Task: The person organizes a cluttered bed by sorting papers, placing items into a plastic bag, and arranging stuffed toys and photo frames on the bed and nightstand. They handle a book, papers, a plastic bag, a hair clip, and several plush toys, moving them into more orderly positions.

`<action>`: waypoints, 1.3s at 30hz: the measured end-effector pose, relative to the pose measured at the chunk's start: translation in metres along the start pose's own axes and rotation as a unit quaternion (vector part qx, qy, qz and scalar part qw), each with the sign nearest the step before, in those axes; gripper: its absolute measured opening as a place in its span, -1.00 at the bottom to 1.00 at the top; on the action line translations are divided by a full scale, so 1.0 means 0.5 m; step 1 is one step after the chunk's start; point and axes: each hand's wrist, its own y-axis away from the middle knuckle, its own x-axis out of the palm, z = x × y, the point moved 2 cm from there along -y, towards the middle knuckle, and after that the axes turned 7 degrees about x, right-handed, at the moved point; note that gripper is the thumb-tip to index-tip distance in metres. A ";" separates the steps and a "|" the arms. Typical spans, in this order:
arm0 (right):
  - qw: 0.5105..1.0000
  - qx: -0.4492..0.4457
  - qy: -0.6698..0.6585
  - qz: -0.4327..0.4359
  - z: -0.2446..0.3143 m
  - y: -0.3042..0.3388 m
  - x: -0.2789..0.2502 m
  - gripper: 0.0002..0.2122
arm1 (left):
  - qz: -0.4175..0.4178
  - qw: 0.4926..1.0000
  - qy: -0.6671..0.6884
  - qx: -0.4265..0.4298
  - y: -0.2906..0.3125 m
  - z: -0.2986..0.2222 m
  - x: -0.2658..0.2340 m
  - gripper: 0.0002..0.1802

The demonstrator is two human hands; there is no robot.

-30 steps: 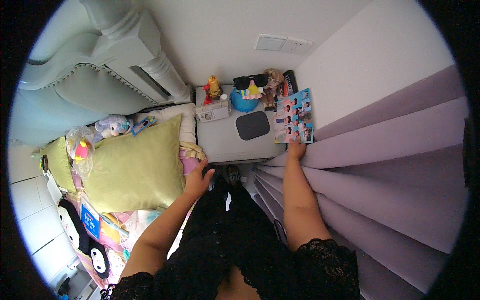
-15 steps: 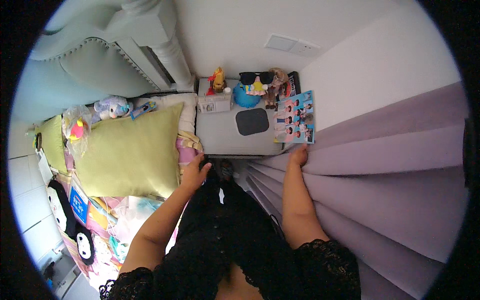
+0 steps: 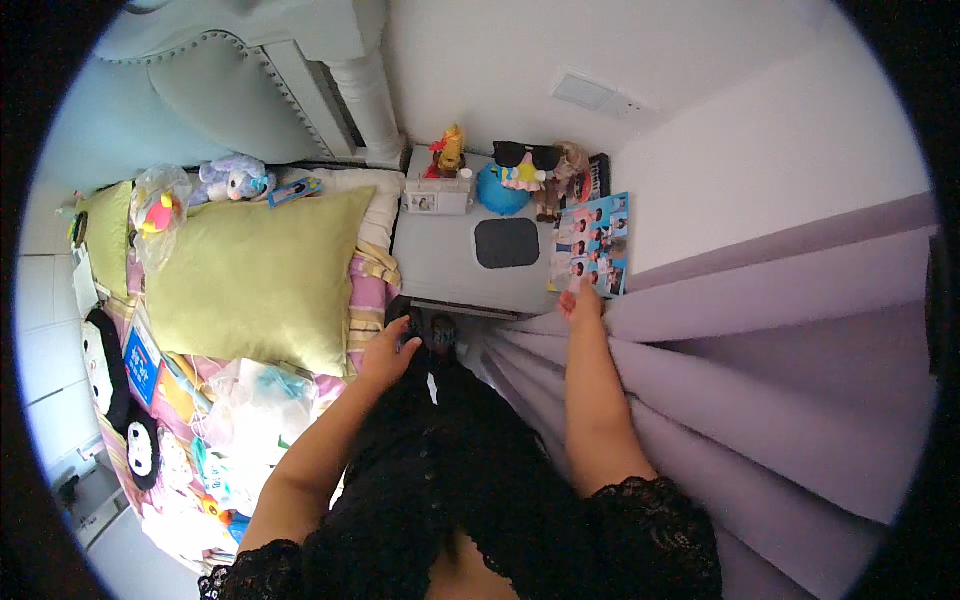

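Observation:
My left hand (image 3: 388, 352) hangs by the bedside with its thumb and fingers apart. Nothing is in it, and it is close to my black clothing. My right hand (image 3: 582, 302) is at the lower edge of a glossy picture sheet (image 3: 592, 240) printed with several people. Its fingers are loosely bent and apart; whether they touch the sheet I cannot make out. The sheet lies at the right end of a grey bedside cabinet (image 3: 440, 270). A dark rounded pad (image 3: 506, 244) lies on the cabinet top, left of the sheet.
Behind the pad stand a clear box (image 3: 438, 200), a yellow-and-red figurine (image 3: 450, 155), a blue fuzzy ball (image 3: 500, 190), dark sunglasses (image 3: 526, 156) and a doll (image 3: 570, 165). A mauve curtain (image 3: 740, 330) drapes on the right. The bed at left holds a green pillow (image 3: 255, 275) and plush toys.
My right hand has moved left and slightly up along the sheet's lower edge, its fingers loosening. The view has shifted slightly. My left hand stays by the bed.

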 end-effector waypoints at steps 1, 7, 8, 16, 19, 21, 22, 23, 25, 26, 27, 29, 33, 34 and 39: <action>0.999 0.029 -0.021 -0.025 -0.004 0.038 -0.007 -0.62 | -0.005 1.000 0.003 0.002 0.007 0.000 0.005 -0.45; 0.994 -0.065 -0.082 -0.024 -0.021 -0.082 -0.037 -0.60 | -0.046 0.997 0.041 -0.034 0.044 -0.002 0.010 -0.47; 0.991 -0.051 -0.126 0.001 -0.019 -0.085 -0.034 -0.60 | -0.048 0.997 0.041 -0.036 0.051 0.005 0.015 -0.47; 0.986 -0.167 0.005 0.021 0.008 -0.123 0.013 -0.51 | -0.039 0.996 0.047 -0.062 0.091 0.033 0.018 -0.45; 0.988 -0.077 -0.117 0.066 0.013 -0.266 -0.023 -0.48 | -0.013 0.998 0.038 -0.049 0.075 0.041 0.033 -0.44; 0.996 -0.065 -0.048 0.025 0.003 -0.219 0.004 -0.45 | -0.004 0.999 0.009 -0.045 0.091 0.057 0.019 -0.44; 0.998 -0.060 -0.013 0.001 0.004 -0.180 0.012 -0.44 | 0.003 0.999 -0.003 -0.042 0.097 0.062 0.014 -0.44; 0.997 -0.080 0.003 -0.022 0.008 -0.153 0.008 -0.42 | -0.006 0.999 0.018 -0.048 0.101 0.059 0.008 -0.45; 0.990 -0.116 0.037 -0.071 0.002 -0.116 -0.004 -0.39 | -0.021 0.996 0.059 -0.064 0.118 0.054 -0.005 -0.45; 0.990 -0.115 0.048 -0.072 -0.003 -0.107 -0.013 -0.39 | -0.028 0.996 0.063 -0.058 0.126 0.068 -0.002 -0.46; 0.989 -0.113 0.061 -0.071 -0.009 -0.099 -0.020 -0.38 | -0.037 0.996 0.066 -0.053 0.137 0.090 0.002 -0.46; 0.987 -0.118 0.057 -0.097 -0.025 -0.105 -0.043 -0.38 | -0.029 0.997 0.057 -0.053 0.151 0.106 0.007 -0.47; 0.989 -0.061 0.020 -0.134 -0.051 -0.094 -0.056 -0.42 | -0.010 0.997 0.044 -0.062 0.164 0.105 -0.006 -0.50; 0.993 -0.068 0.002 -0.100 -0.049 -0.081 -0.052 -0.43 | -0.012 0.997 0.051 -0.058 0.168 0.109 -0.007 -0.50; 0.995 -0.089 -0.043 0.017 -0.033 -0.093 -0.058 -0.50 | 0.024 0.998 0.008 -0.051 0.157 0.095 -0.018 -0.50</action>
